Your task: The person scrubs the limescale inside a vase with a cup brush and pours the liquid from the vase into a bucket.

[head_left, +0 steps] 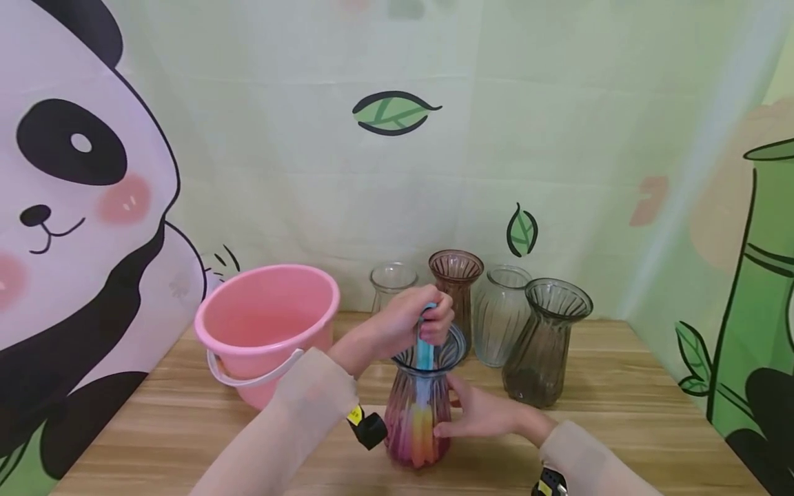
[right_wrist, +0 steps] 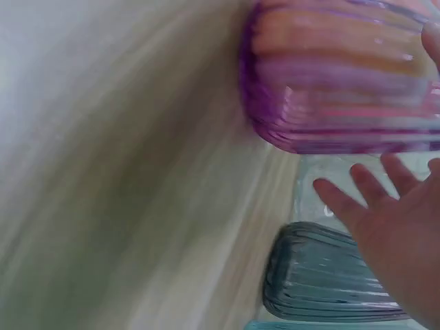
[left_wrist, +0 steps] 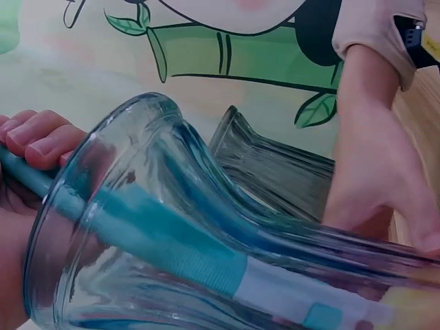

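My left hand [head_left: 412, 313] grips the teal handle of a bottle brush [left_wrist: 165, 240] above the mouth of a ribbed glass vase [head_left: 400, 413]. The vase is upright, blue at its flared rim and pink-purple at its base. Through the glass, the brush's yellow-orange head shows low inside. At the vase's right side is my right hand [head_left: 480, 412], thumb in front at the glass. In the right wrist view, the fingers [right_wrist: 371, 185] of that hand are spread and stand apart from the vase; whether the thumb touches it, I cannot tell.
A pink bucket [head_left: 267, 348] with a white handle stands at the left. Behind and to the right are a grey vase [head_left: 540, 351], a brown vase [head_left: 455, 272] and two clear vases, all on the wooden table [head_left: 155, 427]. A printed cloth [head_left: 279, 172] hangs behind.
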{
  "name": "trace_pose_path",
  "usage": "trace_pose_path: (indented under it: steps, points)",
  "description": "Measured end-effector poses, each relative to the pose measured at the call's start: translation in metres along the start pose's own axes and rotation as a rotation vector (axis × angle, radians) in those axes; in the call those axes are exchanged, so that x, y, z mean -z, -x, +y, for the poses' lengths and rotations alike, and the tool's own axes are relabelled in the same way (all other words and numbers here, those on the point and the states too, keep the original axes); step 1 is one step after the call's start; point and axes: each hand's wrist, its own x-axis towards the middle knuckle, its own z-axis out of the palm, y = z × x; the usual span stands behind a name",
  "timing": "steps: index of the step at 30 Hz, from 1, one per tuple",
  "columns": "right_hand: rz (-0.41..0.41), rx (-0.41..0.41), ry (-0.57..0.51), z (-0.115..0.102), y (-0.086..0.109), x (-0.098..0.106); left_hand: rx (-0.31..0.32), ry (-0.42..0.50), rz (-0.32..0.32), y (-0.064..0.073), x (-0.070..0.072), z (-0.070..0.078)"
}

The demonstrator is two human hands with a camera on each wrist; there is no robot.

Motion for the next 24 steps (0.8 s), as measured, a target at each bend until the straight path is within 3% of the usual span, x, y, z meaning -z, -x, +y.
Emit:
trace_pose_path:
  steps: [5,11,18,24]
  points:
    - [-0.046,-0.039,-0.032,-0.003,-0.003,0.006,-0.014,0.011,-0.006,0.000,-0.001,-0.001]
    - [-0.018,-0.027,-0.119,0.001,-0.004,0.000,-0.020,0.052,0.007,-0.002,-0.004,0.004]
    - [0.033,-0.060,-0.084,0.001,-0.004,-0.003,-0.096,0.033,0.050,-0.007,-0.007,0.035]
    - [0.044,-0.037,-0.094,0.002,-0.004,-0.004,-0.202,0.052,0.163,0.003,-0.002,0.059]
